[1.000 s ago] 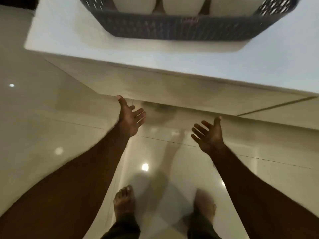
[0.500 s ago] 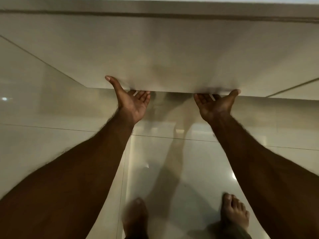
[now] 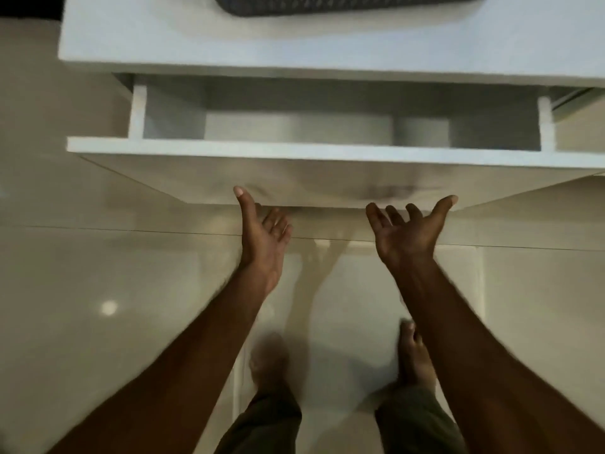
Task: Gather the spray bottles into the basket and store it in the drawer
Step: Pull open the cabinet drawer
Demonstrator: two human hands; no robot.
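Head view, looking down. The drawer [image 3: 327, 152] stands pulled out beneath the white cabinet top [image 3: 327, 44], its long axis running left to right and its front panel facing the person; the inside shown is bare white. The dark woven basket [image 3: 340, 4] sits on the cabinet top at the upper frame edge — only its near wall shows, so its contents cannot be told. Left hand [image 3: 263, 235] and right hand [image 3: 406, 231] are palm-up with fingers spread and loose, holding nothing, just below the lower edge of the drawer front. Two bare feet — blurred — stand on the glossy tiled floor [image 3: 98, 273] below.
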